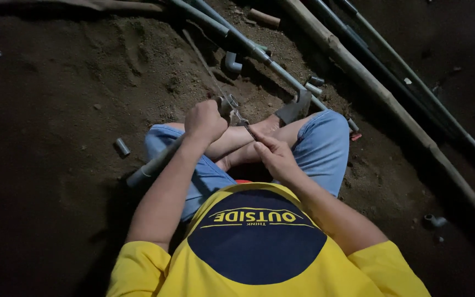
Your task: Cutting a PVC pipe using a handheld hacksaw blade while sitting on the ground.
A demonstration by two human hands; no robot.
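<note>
Ground: dark sandy dirt floor [56, 99], dim light, person seated cross-legged, bare feet, blue rolled jeans, yellow shirt with a dark round patch.
Far left of hands: small grey pipe coupling [122, 147] lying loose on the dirt, well apart from left hand.
Held pipe: grey plastic pipe [152, 165] runs from lower left across the left thigh, up into the left fist; its end with a fitting [227, 103] sticks out just past the knuckles.
Left hand: left hand [204, 121] closed in a fist around the pipe near its end, wrist over the left knee.
Tool: thin dark blade-like tool [247, 127] between the two hands, tip at the pipe end; exact kind cannot tell.
Right hand: right hand [275, 157] pinching the tool handle, fingers curled tight, resting over the crossed shins.
Ahead of hands: elbow fitting [233, 63] and long grey pipe [259, 54] lying diagonal on the dirt.
Right of hands: short pipe offcuts [314, 85] beside the right knee; bamboo pole [380, 93] and dark pipes [413, 82] run diagonal, well apart.
Far right: small fitting [434, 221] on dirt.
</note>
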